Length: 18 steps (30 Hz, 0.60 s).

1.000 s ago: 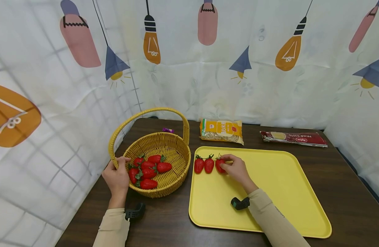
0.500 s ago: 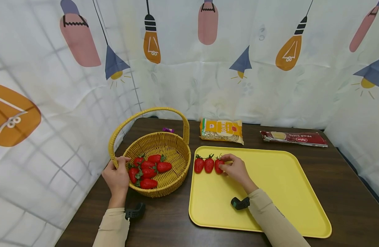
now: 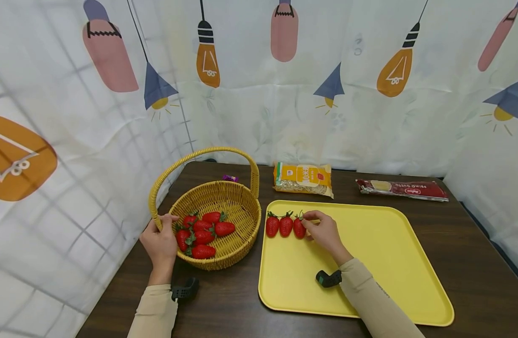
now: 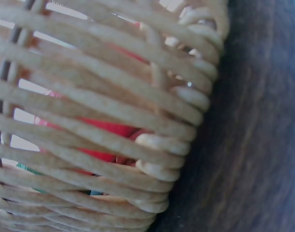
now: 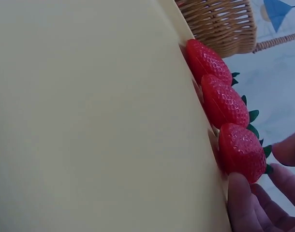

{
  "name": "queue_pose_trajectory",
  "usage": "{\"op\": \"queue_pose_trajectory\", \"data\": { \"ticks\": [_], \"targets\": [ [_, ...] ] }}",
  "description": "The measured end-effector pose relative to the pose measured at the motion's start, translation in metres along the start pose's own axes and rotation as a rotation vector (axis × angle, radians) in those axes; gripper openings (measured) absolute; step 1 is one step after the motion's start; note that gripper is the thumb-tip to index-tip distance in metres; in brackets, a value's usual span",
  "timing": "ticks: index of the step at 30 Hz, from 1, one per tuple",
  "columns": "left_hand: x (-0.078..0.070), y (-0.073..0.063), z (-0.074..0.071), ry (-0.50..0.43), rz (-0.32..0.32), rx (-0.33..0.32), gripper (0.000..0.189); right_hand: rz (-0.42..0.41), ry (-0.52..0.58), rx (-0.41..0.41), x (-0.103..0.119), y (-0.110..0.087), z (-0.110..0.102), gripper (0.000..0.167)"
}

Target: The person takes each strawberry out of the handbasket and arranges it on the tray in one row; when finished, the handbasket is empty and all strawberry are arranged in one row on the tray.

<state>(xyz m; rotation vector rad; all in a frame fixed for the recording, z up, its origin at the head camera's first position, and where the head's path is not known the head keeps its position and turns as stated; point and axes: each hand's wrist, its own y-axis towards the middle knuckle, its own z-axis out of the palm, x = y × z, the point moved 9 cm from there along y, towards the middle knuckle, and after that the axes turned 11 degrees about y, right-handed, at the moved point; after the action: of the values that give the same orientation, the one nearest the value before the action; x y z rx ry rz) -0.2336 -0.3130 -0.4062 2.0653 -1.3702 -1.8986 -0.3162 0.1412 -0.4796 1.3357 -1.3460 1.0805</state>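
Head view: a person's left hand (image 3: 159, 239) grips a yellow wicker basket (image 3: 240, 223) of strawberries (image 3: 203, 236) where handle meets rim, fingers curled around it; the right hand (image 3: 323, 231) curls thumb and fingers about the leafy end of another strawberry (image 3: 299, 229), third in a row in the far left corner of a yellow tray (image 3: 381, 263).

Three red strawberries (image 3: 286, 226) abreast on the yellow tray (image 3: 369, 263), others in the wicker basket (image 3: 244, 234)
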Motion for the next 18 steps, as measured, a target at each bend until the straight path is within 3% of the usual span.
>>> {"op": "queue_pose_trajectory", "data": {
  "ticks": [5,9,13,18],
  "targets": [
    [0.002,0.0,0.0,0.008,-0.003,-0.004,0.039,-0.037,-0.007,-0.107,0.006,-0.001,-0.013,0.02],
    [0.002,-0.001,0.0,0.004,-0.005,-0.004,0.039,-0.095,0.046,-0.14,0.013,-0.002,-0.017,0.02],
    [0.003,0.0,0.0,-0.002,-0.012,0.002,0.04,-0.162,0.136,-0.087,0.025,-0.003,-0.012,0.021],
    [0.002,0.001,0.001,-0.013,-0.015,0.014,0.037,-0.183,0.247,0.055,0.045,-0.01,0.012,0.024]
  ]
}}
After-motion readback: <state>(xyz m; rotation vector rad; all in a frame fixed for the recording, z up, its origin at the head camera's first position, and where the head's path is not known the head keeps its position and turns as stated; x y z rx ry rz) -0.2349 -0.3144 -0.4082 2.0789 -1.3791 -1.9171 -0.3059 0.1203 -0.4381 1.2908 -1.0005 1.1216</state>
